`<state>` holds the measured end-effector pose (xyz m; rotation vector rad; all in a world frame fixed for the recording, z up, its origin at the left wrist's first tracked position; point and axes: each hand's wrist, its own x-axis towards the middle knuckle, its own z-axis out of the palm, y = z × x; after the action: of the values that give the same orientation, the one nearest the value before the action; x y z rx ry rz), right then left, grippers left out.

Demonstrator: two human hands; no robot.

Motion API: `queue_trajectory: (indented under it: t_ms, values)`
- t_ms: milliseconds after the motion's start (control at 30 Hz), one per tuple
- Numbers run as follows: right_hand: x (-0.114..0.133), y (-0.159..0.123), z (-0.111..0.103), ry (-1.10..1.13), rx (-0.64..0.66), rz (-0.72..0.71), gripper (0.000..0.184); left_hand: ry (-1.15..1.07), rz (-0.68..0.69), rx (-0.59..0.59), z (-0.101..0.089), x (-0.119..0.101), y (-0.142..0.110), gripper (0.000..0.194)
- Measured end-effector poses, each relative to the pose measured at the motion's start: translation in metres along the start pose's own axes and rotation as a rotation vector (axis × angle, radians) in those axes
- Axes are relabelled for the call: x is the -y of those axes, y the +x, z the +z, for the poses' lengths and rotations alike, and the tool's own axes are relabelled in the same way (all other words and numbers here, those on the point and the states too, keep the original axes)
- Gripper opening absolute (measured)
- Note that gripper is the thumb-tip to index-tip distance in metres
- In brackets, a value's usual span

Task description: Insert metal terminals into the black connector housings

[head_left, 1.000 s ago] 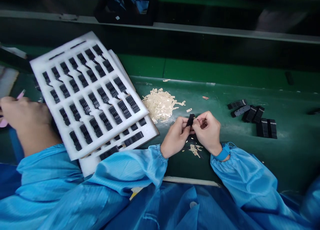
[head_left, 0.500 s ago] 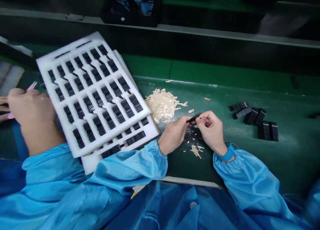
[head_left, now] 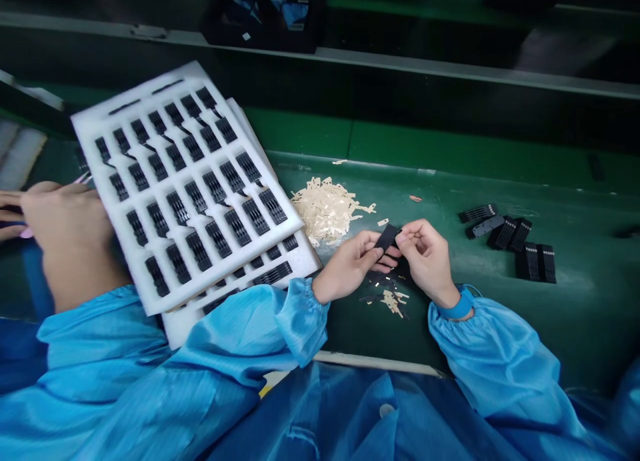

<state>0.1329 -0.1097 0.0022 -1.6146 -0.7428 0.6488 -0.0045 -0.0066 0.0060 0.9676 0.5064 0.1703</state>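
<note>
Low at center of my feed, the left hand [head_left: 347, 264] and right hand [head_left: 425, 261] pinch a black strip [head_left: 387, 237] between thumbs and fingers, both half closed. The strip now shows its broad face rather than its edge, so I read it as turned in the fingers. Beige scraps [head_left: 327, 211] lie just above, dark bits [head_left: 390, 302] below, and more black strips [head_left: 510, 237] at right. At far left, a co-worker's hand [head_left: 70, 241] sits beside a white foam tray [head_left: 190, 194]. I can read no writing.
</note>
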Motion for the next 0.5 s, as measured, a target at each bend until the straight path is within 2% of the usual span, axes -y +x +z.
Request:
queue_trajectory:
  t_ms: [167,333,500]
  values:
    - [-0.0035,-0.0010,-0.0005,0.010,0.001,0.031,0.014,0.045,0.012,-0.002,0.0008,-0.0007,-0.0002,0.020]
    - [-0.0041,-0.0011,-0.0016,0.006,0.006,0.038,0.019,0.195,0.087,0.012,-0.0008,-0.0005,-0.0027,0.020]
    - [-0.0008,0.0027,-0.0066,0.039,0.072,0.081,0.025,0.226,0.105,0.029,-0.0028,-0.0016,-0.0048,0.024]
